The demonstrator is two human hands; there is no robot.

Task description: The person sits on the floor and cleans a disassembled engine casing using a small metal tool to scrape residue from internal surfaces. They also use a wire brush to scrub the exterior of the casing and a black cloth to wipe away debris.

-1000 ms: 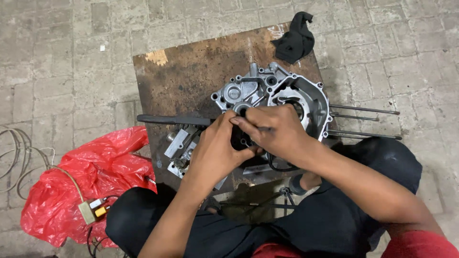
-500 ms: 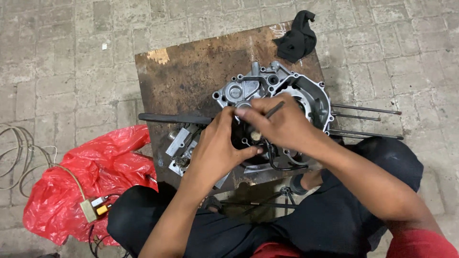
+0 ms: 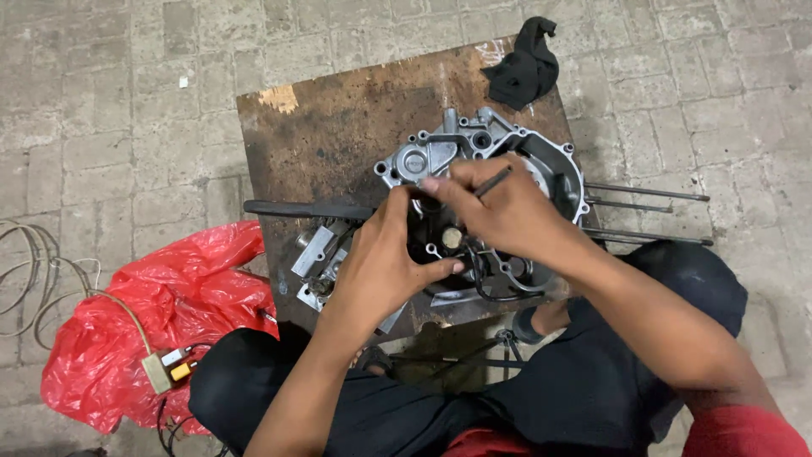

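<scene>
A grey metal engine case lies on a stained wooden board in front of my knees. My right hand rests over the case's middle, its fingers pinched on a thin dark rod-like tool. My left hand presses against the case's near left side, thumb stretched toward a small round brass-coloured part. A black cable loops under my hands. What the left palm covers is hidden.
A long dark bar sticks out left of the case, above small metal brackets. Long thin studs lie to the right. A black cloth sits at the board's far corner. A red plastic bag and wires lie left.
My hands have opened up over the case: the right hand lifted slightly, showing the thin tool, and the left thumb now reaches toward the round part.
</scene>
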